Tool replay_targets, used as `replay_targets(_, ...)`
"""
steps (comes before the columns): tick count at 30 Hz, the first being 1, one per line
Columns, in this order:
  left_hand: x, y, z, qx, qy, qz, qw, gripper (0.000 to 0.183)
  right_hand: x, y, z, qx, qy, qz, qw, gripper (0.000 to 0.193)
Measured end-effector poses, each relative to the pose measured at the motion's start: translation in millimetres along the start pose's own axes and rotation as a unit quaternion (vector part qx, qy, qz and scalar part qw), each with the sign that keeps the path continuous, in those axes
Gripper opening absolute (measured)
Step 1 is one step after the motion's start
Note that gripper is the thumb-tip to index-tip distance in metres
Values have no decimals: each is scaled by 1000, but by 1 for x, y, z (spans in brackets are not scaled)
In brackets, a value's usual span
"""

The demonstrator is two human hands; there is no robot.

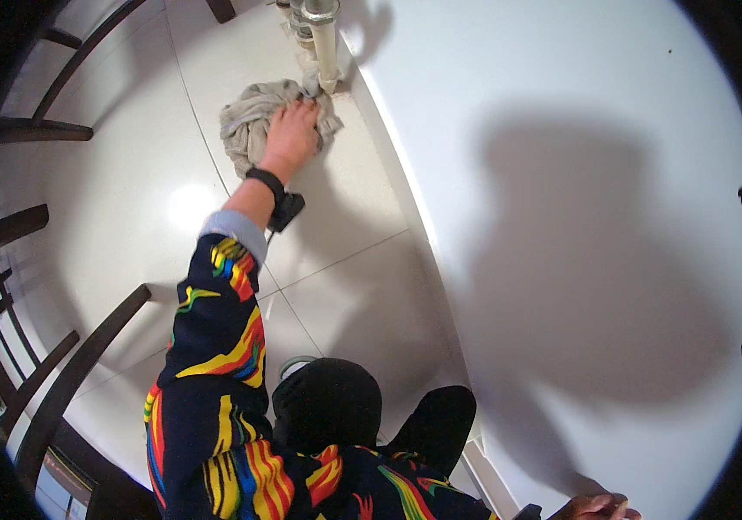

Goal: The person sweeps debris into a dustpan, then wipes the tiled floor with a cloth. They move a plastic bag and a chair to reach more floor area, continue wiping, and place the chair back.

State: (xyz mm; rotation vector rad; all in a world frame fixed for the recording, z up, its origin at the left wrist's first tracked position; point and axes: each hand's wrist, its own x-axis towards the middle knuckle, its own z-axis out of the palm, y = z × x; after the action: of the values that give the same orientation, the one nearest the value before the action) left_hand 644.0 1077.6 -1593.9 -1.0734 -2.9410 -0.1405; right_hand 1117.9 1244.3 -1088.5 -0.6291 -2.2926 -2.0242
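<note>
white tiled floor (128,173) bears a grey rag (254,117) pressed under the left hand (291,130), fingers spread flat.

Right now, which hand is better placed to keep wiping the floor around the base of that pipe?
Left. The left hand is pressed flat on the grey cloth beside the pipe. The right hand is far back by the wall, off the cloth.
</note>
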Motion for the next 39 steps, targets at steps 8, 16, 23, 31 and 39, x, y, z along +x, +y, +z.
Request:
replay_targets(8,-29,74,4,-105,46,-8,993,49,-6,-18,0,22,43,2,999,29)
replay_targets(16,12,79,32,-82,112,-51,989,34,-19,-32,19,83,119,16,989,28)
replay_targets(23,-50,101,-11,-113,-117,93,982,51,-30,-35,34,118,174,56,976,21)
replay_targets(31,-22,63,27,-53,121,-27,991,51,-27,-32,34,62,114,31,991,26)
replay_targets(39,41,62,30,-186,-15,-166,968,37,-16,-31,26,71,96,35,992,29)
